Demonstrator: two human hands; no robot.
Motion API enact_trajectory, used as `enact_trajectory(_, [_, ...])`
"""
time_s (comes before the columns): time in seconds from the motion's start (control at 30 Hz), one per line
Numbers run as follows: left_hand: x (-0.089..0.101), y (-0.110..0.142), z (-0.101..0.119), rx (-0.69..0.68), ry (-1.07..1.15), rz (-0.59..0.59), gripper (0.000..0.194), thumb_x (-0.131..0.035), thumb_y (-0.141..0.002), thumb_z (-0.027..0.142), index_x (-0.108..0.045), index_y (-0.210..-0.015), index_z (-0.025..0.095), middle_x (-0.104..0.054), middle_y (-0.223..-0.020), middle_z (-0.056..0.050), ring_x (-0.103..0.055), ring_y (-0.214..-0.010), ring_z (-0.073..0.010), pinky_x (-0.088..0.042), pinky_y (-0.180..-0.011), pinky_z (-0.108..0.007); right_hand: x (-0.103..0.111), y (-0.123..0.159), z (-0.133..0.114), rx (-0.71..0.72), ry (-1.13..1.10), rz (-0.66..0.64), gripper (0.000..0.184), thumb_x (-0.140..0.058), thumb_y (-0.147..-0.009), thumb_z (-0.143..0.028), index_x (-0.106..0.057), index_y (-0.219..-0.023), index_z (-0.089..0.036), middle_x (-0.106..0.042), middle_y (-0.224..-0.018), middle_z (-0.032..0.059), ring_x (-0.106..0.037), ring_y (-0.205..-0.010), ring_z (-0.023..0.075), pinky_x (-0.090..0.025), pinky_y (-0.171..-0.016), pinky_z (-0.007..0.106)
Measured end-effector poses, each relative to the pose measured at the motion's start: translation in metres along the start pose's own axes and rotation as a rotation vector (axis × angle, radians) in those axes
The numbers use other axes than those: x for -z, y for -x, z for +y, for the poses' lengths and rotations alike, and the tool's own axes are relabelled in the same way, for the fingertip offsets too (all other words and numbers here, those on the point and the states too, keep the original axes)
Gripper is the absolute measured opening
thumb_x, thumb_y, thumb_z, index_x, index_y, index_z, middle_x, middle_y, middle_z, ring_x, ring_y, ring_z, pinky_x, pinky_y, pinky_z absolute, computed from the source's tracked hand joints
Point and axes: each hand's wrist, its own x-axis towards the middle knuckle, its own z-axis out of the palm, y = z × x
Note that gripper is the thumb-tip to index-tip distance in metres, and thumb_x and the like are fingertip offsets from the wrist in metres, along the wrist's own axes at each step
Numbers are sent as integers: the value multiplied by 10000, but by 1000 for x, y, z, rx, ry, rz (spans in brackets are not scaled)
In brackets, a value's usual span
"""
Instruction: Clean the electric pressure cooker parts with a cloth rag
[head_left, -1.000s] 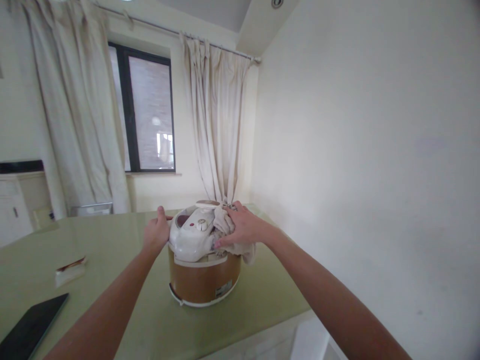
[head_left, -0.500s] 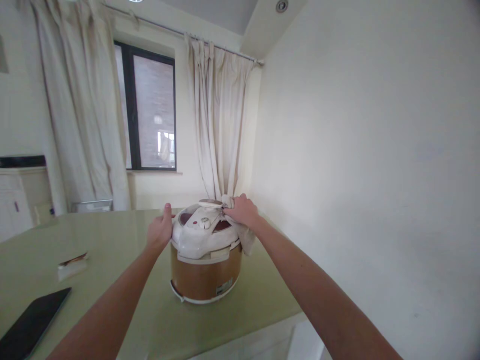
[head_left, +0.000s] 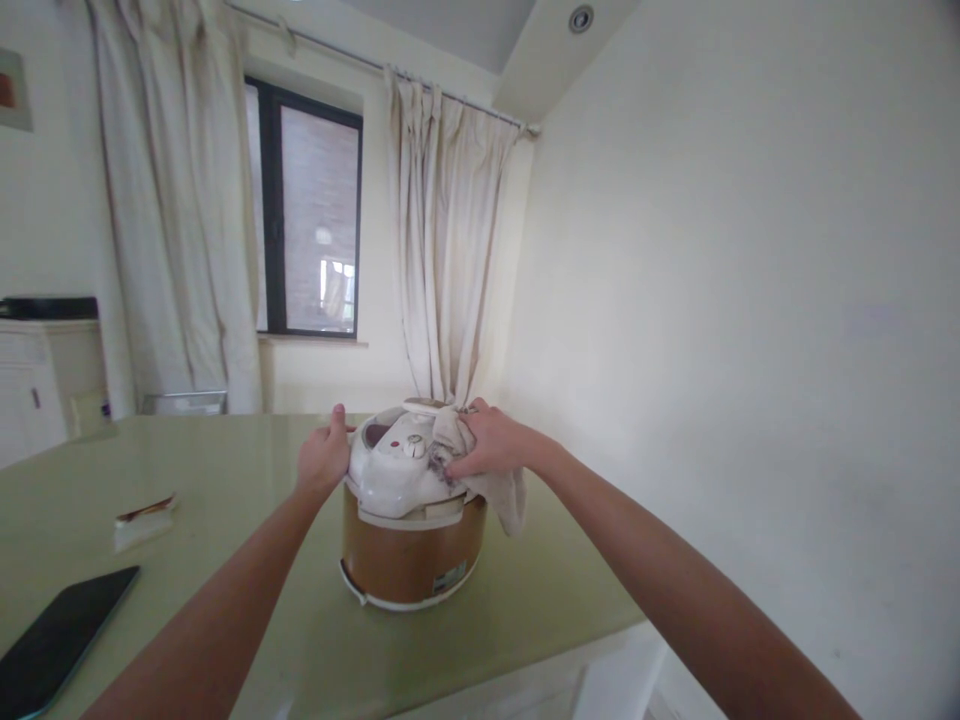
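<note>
I seem to be wiping the cooker (head_left: pixel 409 560), left hand (head_left: pixel 324 460) half-open against its side, right hand (head_left: pixel 495 440) clasping the cloth (head_left: pixel 506 495); the next stroke needs steady bracing.

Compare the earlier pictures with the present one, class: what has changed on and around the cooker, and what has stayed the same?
The right grip has drawn the cloth back toward the wearer over the right side of the lid of the cooker, again hiding the dark panel bared half a second ago. Nothing was visibly let go. The left grip stays at the lid's left side; the cooker stays put.
</note>
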Motion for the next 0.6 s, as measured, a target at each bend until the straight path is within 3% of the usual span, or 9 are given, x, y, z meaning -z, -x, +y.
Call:
enact_trajectory(0.1, [2,3,3,33,19,-19,855,-144,-999,654,-817,-1048,129,-782,-1164,-248,-690,-1220,-433,-483,-1113,-561,-5,-7,8,-110,-45,72,502,-794,-791,-514,-748,-1146,-163,-678,-1182,123,-687,-1028,283,-540,-883,335])
enact_trajectory(0.27, [1,3,1,10,41,0,871,-116,-1010,631,-825,-1025,124,-797,-1107,-246,-695,-1214,-421,-501,-1096,-558,-21,-30,22,-319,-17,207,552,-721,-850,-569,-729,-1251,-190,-672,-1241,163,-701,-1073,329,-542,-899,398])
enact_trajectory(0.4, [1,3,0,-9,28,-11,832,-131,-1016,583,-823,-1027,121,-799,-1105,-244,-698,-1214,-420,-497,-1103,-541,-31,-39,18,-413,20,296,526,-657,-897,-555,-727,-1282,-203,-632,-1292,190,-671,-1161,375,-549,-905,445])
enact_trajectory(0.5, [2,4,1,-3,26,-17,816,-141,-1013,562,-818,-1055,109,-793,-1138,-249,-688,-1228,-423,-493,-1108,-530,-33,-23,3,-390,35,317,518,-673,-886,-553,-735,-1265,-205,-614,-1290,177,-644,-1179,365,-544,-920,441])
enact_trajectory(0.6, [1,4,1,4,18,-19,784,-169,-1008,550,-818,-1070,113,-795,-1143,-242,-693,-1217,-417,-504,-1095,-508,-31,7,-15,-237,5,279,549,-766,-803,-591,-750,-1236,-255,-606,-1256,132,-638,-1123,336,-535,-913,435])
